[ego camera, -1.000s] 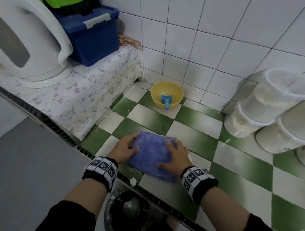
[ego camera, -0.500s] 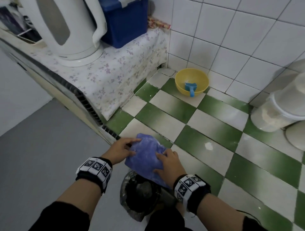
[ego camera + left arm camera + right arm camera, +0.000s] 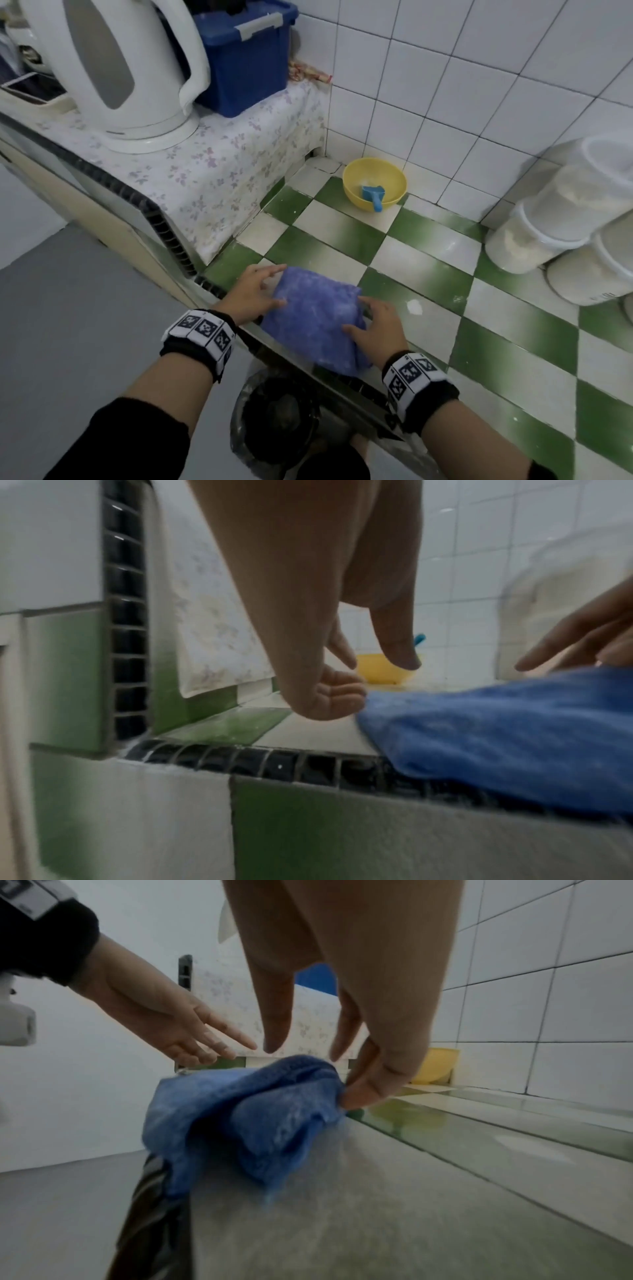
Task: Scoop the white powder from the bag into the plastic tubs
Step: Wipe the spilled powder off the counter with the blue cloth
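A folded blue cloth (image 3: 313, 317) lies on the green-and-white tiled counter (image 3: 342, 233), overhanging its front edge. My left hand (image 3: 270, 284) is open beside the cloth's left side, with straight fingers (image 3: 219, 1045) just off it. My right hand (image 3: 359, 315) is open at the cloth's right side; its fingertips (image 3: 363, 1093) touch the cloth (image 3: 246, 1104) and the thumb stays above it. Plastic tubs (image 3: 534, 240) holding white powder are stacked at the right against the wall. In the corner a yellow bowl (image 3: 375, 181) holds a blue scoop (image 3: 373, 197).
A white kettle (image 3: 120, 75) and a blue lidded box (image 3: 243, 54) stand on a raised ledge under a floral cover (image 3: 212, 171) at the left. Below the counter's front edge sits a dark bin lined with plastic (image 3: 274, 421). A small white powder spot (image 3: 414, 306) marks one tile.
The cloth came from further in on the counter to its front edge above the bin. Both hands have eased off it; the left one now lies beside it.
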`<state>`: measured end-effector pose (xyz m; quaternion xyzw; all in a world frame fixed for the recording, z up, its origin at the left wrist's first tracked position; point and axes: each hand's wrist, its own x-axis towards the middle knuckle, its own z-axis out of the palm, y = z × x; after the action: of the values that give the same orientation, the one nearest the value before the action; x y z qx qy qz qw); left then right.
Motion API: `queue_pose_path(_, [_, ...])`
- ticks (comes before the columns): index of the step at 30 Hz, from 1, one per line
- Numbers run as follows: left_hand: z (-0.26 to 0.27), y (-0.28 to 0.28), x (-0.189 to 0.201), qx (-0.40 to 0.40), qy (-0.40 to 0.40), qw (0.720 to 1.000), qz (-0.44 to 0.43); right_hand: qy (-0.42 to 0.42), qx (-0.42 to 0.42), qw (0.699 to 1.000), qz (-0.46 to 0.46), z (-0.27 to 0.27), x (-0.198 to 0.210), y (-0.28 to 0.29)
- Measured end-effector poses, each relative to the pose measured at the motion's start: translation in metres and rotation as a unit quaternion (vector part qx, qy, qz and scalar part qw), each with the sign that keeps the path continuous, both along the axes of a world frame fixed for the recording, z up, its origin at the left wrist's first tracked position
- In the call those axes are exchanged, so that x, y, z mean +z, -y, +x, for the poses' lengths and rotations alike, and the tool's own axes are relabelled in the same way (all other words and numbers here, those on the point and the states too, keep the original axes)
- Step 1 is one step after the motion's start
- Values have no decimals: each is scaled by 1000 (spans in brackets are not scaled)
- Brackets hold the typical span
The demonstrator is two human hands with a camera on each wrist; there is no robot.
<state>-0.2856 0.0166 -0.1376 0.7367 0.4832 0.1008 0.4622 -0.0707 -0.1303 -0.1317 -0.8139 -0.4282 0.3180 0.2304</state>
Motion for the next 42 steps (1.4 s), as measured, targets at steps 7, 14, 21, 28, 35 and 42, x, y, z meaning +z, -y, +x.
queue_pose_path(7, [11, -27, -19, -193, -135, 966, 111, 2, 55, 994, -92, 1, -2, -6])
queue_pose_path(14, [20, -26, -11, -187, -127, 971, 77, -26, 2, 999, -25, 1, 3, -12])
queue_pose_path(21, [24, -40, 30, -78, 20, 966, -247, -238, -101, 964, 61, 22, 8, -8])
queue_pose_path(28, [38, -31, -2, -96, -166, 975, -109, -10, -23, 998, -61, 31, -22, -8])
queue_pose_path(35, [22, -6, -11, -29, -84, 996, 6, 18, 58, 997, 47, 18, -18, 5])
queue_pose_path(42, [9, 5, -13, 53, 33, 994, -94, -147, -54, 986, 54, 6, -19, 12])
